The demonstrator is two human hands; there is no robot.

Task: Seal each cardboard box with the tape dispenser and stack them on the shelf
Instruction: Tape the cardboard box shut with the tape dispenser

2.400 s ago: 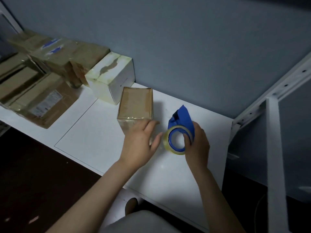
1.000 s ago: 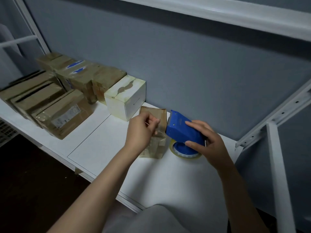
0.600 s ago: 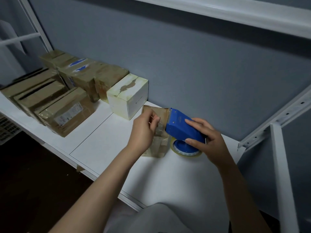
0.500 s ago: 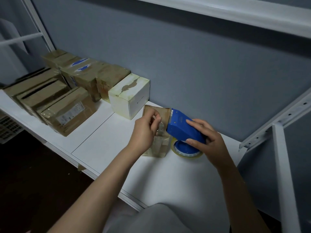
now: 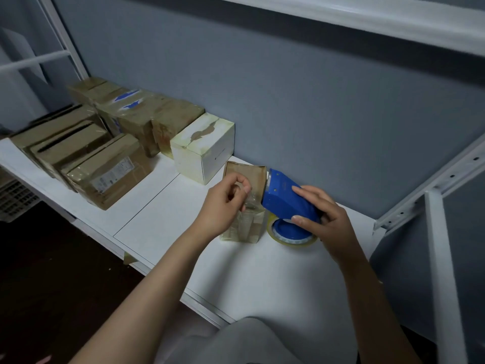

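A small brown cardboard box (image 5: 252, 174) stands upright on the white shelf board (image 5: 162, 214). My right hand (image 5: 325, 219) grips the blue tape dispenser (image 5: 286, 200), whose toothed edge sits against the box's right top edge. The clear tape roll (image 5: 291, 236) hangs under the dispenser, near the board. My left hand (image 5: 225, 203) is in front of the box and pinches a strip of clear tape (image 5: 248, 203) that runs from the dispenser down the box's front face.
A white box (image 5: 204, 148) stands left of the small box against the grey wall. Several brown taped boxes (image 5: 105, 143) fill the shelf's left end. A white upright post (image 5: 443, 271) and an upper shelf rail (image 5: 367, 14) frame the right and top.
The tape dispenser came from beside the box up against its top right edge. My left hand went from resting on the box to pinching the tape end and drawing it down the front.
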